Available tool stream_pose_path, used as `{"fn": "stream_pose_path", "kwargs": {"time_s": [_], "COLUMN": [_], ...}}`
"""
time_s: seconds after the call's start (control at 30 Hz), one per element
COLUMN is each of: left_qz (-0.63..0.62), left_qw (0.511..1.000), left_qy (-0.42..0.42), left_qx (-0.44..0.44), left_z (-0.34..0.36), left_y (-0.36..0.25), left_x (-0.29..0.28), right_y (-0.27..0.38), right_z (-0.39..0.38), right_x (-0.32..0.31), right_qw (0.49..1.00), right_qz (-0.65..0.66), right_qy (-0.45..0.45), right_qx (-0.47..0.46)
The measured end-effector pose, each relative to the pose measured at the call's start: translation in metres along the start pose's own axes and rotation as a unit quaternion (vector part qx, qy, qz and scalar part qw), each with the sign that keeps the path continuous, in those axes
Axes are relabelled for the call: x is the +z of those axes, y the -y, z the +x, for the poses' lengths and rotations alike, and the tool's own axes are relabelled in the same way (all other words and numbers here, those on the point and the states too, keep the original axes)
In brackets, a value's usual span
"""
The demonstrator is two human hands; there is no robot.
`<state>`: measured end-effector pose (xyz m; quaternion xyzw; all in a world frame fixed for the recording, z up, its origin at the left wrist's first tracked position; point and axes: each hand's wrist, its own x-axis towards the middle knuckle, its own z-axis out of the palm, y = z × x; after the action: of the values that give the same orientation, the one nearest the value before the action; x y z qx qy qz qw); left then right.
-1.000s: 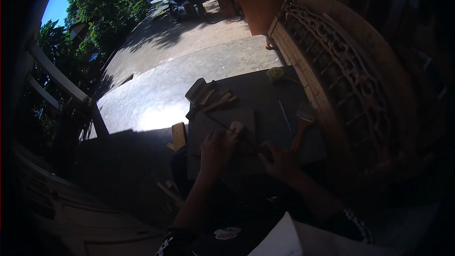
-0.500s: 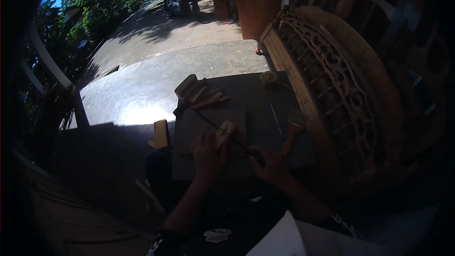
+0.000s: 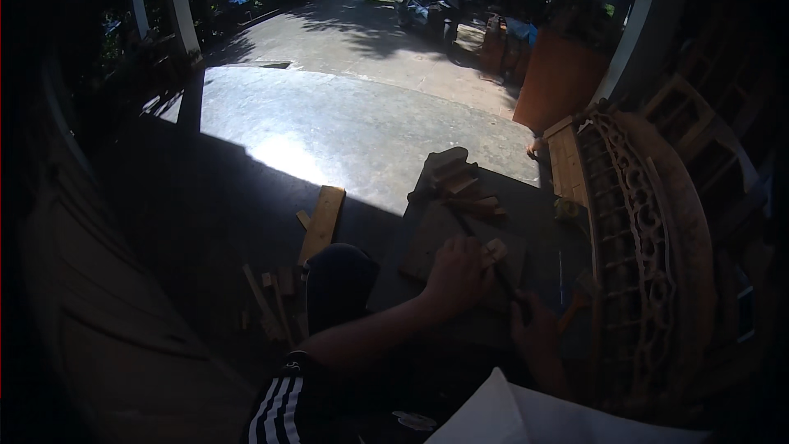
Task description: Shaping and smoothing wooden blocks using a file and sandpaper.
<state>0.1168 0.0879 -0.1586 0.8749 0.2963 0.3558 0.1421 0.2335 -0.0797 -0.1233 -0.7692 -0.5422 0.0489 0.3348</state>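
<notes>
A small pale wooden block (image 3: 495, 250) is gripped by my left hand (image 3: 454, 273), its fingers closed round it. Under that hand lies a flat wooden board (image 3: 424, 248) on a dark worktable (image 3: 538, 197). Running slantwise across the block is a long, thin dark rod that looks like a file (image 3: 505, 281). My right hand (image 3: 536, 330) is closed round the near end of it. Deep shade hides some of the fingers and the exact contact between file and block.
Shaped wooden pieces (image 3: 452, 173) lie at the table's far left corner. A yellow tape measure (image 3: 567, 209), a thin pen-like stick (image 3: 561, 267) and an orange-handled brush (image 3: 577, 300) are on the right. Carved openwork furniture (image 3: 633, 222) stands beyond. Planks (image 3: 322, 222) lie on the left floor.
The view has swung left, so the table and hands appear farther right. Both hands keep their hold on the block and the file.
</notes>
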Motion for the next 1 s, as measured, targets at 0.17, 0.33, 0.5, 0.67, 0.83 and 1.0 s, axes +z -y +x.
{"fn": "stream_pose_path", "kwargs": {"time_s": [0.17,0.33,0.5,0.67,0.83,1.0], "left_qz": [0.004,0.007,0.006,-0.009,0.010,0.021], "left_qw": [1.000,0.999,0.999,0.998,0.999,0.999], "left_qy": [0.009,0.001,0.003,0.058,0.037,0.020], "left_qx": [-0.004,-0.032,-0.033,-0.004,-0.022,-0.026], "left_z": [0.006,0.009,0.010,0.011,0.012,0.017], "left_y": [0.010,0.014,0.009,0.008,0.006,0.005], "left_x": [-0.012,-0.019,-0.022,-0.036,-0.027,-0.028], "right_y": [0.004,0.000,-0.014,0.007,0.004,-0.007], "right_z": [0.010,-0.003,-0.056,-0.033,0.015,-0.031], "right_x": [0.008,-0.007,-0.042,-0.025,0.001,-0.020], "right_qw": [0.998,1.000,1.000,0.998,0.996,0.998], "right_qz": [0.034,0.017,-0.011,0.063,0.087,0.068], "right_qy": [-0.004,0.014,-0.017,-0.008,-0.022,-0.019], "right_qx": [0.044,0.009,0.006,0.022,-0.015,0.001]}}
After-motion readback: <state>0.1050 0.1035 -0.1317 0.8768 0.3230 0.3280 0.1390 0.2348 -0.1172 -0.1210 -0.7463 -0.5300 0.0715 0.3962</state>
